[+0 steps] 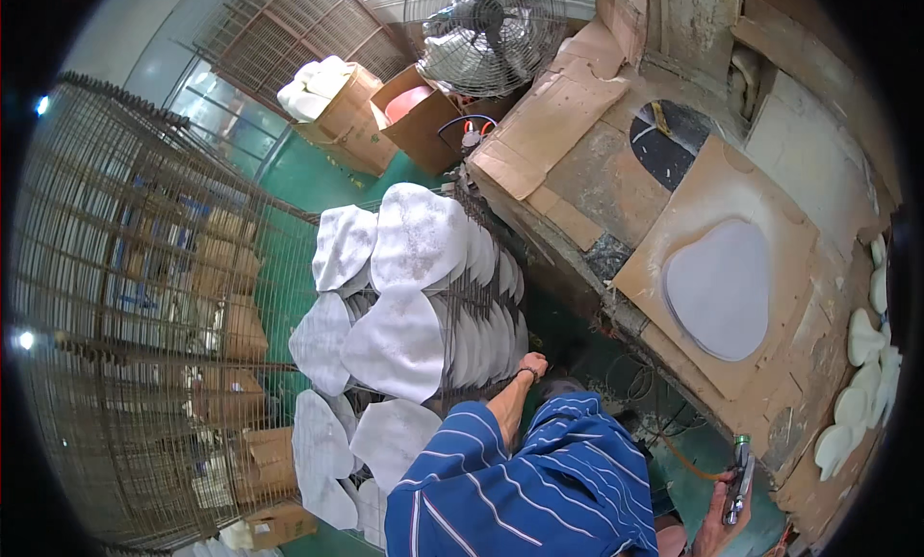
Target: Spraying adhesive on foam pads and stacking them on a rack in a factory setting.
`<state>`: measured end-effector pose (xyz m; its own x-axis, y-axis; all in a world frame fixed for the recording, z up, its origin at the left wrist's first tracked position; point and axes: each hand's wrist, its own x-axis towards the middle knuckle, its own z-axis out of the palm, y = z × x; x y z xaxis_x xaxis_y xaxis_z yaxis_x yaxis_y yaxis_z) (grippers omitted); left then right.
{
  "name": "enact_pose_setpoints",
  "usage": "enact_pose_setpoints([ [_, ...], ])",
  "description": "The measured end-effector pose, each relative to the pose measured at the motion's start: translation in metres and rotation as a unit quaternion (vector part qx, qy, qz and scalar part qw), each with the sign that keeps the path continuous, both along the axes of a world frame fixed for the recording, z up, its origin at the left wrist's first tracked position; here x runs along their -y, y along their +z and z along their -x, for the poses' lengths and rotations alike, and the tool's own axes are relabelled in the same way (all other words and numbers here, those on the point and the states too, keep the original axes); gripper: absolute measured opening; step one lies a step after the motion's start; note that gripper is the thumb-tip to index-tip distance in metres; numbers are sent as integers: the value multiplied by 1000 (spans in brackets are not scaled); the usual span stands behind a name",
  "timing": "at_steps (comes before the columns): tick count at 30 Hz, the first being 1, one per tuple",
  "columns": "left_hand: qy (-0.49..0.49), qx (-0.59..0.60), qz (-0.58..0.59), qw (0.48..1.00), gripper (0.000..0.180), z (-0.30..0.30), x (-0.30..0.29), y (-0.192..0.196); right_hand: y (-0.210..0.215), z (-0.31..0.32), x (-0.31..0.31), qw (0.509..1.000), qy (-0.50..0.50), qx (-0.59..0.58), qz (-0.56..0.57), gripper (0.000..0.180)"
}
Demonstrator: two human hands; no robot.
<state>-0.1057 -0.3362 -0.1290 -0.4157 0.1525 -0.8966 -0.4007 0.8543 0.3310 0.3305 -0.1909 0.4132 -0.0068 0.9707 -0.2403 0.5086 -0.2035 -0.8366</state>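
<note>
My right hand (715, 530) is wrapped round a metal spray gun (739, 490) at the lower right, by the bench's near edge; a brown hose runs to it. My left hand (535, 363) is closed beside the wire rack's right side, close to the white felt-like pads (395, 345) that lie on its several levels; what its fingers hold, if anything, is hidden. On the bench, a stack of rounded, pear-shaped white pads (720, 287) rests on a brown board (770, 206). That stack is apart from both hands.
The worn workbench (616, 153) bears cardboard sheets (558, 104) and a black oval piece (666, 138). Cream-coloured shaped pieces (859, 384) line its right edge. A caged fan (486, 32) and cardboard boxes (351, 124) stand behind. Tall wire racks (144, 297) fill the left.
</note>
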Motion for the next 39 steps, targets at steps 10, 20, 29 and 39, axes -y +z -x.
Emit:
enact_pose_setpoints([
  [10,229,211,-95,946,29,-23,43,-7,-11,-1,-25,996,80,11,-40,52],
  [20,117,65,-80,988,31,-7,26,31,8,-8,-19,985,104,69,-116,60],
  [29,12,-12,-41,999,35,-12,-23,51,-9,-10,-21,986,12,42,-163,62],
  [39,18,52,-61,997,36,-18,-15,35,-7,-21,-10,986,46,61,-148,59],
])
